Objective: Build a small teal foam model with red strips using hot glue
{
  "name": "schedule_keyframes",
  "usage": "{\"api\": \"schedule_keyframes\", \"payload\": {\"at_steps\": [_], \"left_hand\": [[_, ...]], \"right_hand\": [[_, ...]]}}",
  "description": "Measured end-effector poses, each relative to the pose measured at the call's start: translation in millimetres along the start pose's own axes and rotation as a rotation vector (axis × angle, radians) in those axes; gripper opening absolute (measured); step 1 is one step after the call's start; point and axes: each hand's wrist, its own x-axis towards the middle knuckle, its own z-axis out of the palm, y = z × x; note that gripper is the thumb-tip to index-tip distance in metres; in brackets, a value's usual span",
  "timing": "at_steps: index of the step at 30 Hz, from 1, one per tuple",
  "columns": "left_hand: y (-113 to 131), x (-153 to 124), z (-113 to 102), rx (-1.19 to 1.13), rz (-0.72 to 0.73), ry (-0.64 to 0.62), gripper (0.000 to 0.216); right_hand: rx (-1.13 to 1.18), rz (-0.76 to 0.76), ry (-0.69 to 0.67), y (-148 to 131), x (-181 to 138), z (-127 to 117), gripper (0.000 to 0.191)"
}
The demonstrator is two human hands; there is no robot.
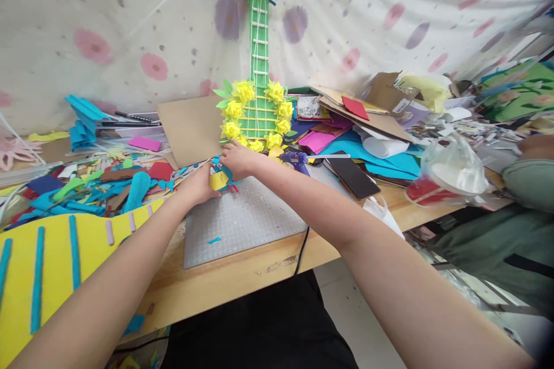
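My left hand (pixel 197 187) closes on a small yellow-and-blue craft piece (pixel 219 180) with short red pegs, just above the grey cutting mat. From the far side my right hand (pixel 238 160) grips the same piece by its blue edge, its fingertips partly hidden. Under my left forearm lies a large yellow craft panel (pixel 54 265) with blue and lilac strips; whether it joins the held piece is hidden. Behind my hands a green craft guitar (pixel 259 69) with yellow paper flowers and white strings stands upright against the curtain.
A blue glue gun (pixel 295 160) and a black phone (pixel 352 176) lie right of the cutting mat (pixel 246 219). Colourful scraps (pixel 108 184) heap up at left. A bagged red-and-white tub (pixel 448 179) is at right, beside another person's sleeve (pixel 530 181). A black cable (pixel 302 251) crosses the table edge.
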Motion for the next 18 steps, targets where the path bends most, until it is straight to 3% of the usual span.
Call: {"api": "schedule_keyframes", "payload": {"at_steps": [7,13,18], "left_hand": [[1.3,0.4,-0.3,0.011,0.000,-0.002,0.077],[-0.3,-0.2,2.7,-0.006,-0.006,0.008,0.078],[0.5,-0.5,3.5,0.009,-0.001,0.016,0.079]], "right_hand": [[0.061,0.044,-0.017,4.1,4.5,3.7,0.033],[-0.025,0.031,-0.081,-2.5,5.3,-4.3,0.035],[-0.001,0.011,-0.010,-4.6,5.2,-6.0,0.031]]}}
